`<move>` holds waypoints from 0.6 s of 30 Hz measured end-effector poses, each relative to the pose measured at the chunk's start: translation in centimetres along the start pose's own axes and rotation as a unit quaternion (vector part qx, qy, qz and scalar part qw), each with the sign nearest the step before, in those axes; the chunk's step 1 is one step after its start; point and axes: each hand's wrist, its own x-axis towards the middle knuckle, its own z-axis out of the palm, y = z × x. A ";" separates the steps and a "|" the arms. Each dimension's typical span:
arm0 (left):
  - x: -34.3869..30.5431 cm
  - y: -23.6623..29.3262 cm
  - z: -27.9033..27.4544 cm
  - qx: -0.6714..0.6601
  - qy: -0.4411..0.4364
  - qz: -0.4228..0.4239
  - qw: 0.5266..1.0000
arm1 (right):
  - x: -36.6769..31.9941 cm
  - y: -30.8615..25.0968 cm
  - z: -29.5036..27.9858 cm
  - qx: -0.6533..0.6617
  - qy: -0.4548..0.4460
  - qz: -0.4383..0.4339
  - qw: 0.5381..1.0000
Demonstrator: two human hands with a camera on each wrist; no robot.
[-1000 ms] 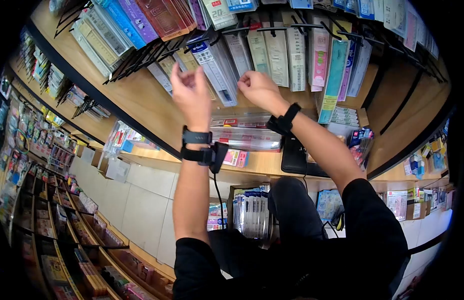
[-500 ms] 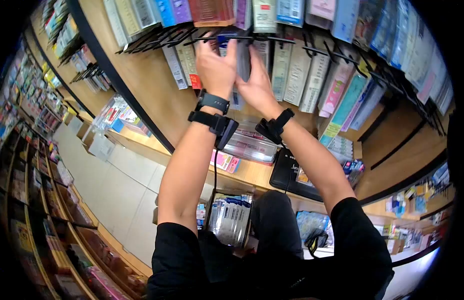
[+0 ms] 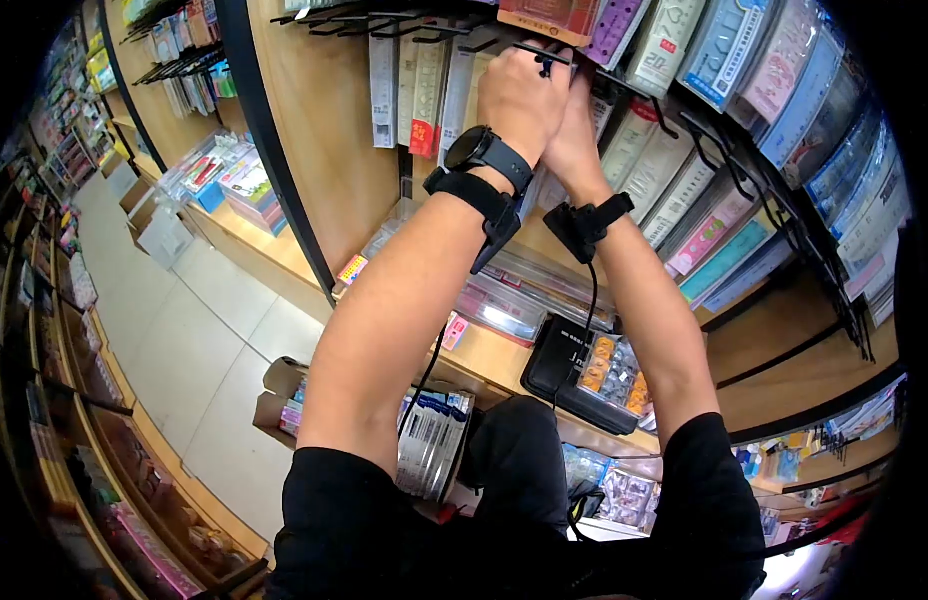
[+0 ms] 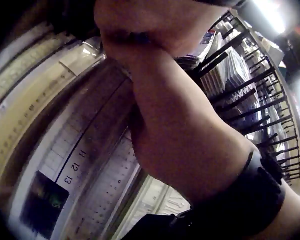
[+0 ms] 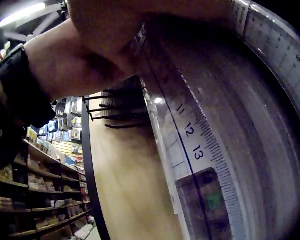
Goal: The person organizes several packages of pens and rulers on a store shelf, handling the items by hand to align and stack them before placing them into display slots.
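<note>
Below the left hand point(image 3: 521, 108) and right hand point(image 3: 574, 148), the clear plastic ruler point(image 5: 192, 135) bears black numerals, black graduations and a dark rectangle with a green mark. Above the hands: translucent orange-brown flat pack point(image 3: 549, 14). Left of them: pale-yellow narrow ruler pack point(image 3: 427, 92), lower block red. Right: pink long pack point(image 3: 713, 234); teal long pack point(image 3: 727, 262).

There are two hands point(image 3: 522, 105) point(image 3: 572, 145), two cameras point(image 3: 496, 232) point(image 3: 574, 230), one watch point(image 3: 470, 148).
</note>
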 end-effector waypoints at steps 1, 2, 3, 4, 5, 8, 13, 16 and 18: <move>0.0 0.0 -0.1 0.008 0.004 0.005 1.000 | 0.1 -0.1 0.1 -0.009 0.003 0.000 1.000; 0.1 0.0 -0.2 0.008 0.005 0.004 1.000 | 0.2 -0.1 0.1 -0.010 0.002 0.000 1.000; 0.3 0.0 -0.2 0.014 -0.009 -0.010 1.000 | 0.2 -0.2 0.2 0.019 0.005 0.004 1.000; 0.4 0.0 -0.2 0.020 -0.023 -0.023 0.999 | 0.3 -0.2 0.1 0.048 0.009 0.008 0.999; 0.5 0.0 -0.3 0.018 -0.025 -0.023 0.999 | 0.3 -0.2 0.1 0.046 0.010 0.009 0.999; 0.7 -0.3 -0.6 0.025 -0.037 0.001 0.999 | 0.3 -0.2 0.2 0.039 0.003 0.011 0.999; 0.6 -0.3 -0.6 -0.009 -0.026 0.007 1.000 | 0.2 -0.2 0.9 0.034 0.040 -0.016 0.998; 0.7 -0.3 -0.5 0.003 -0.029 -0.015 0.999 | 0.3 -0.2 0.7 0.009 0.008 0.027 1.000; 0.3 0.1 -0.8 -0.001 -0.057 -0.037 0.998 | 0.3 -0.3 0.4 0.001 0.004 0.017 1.000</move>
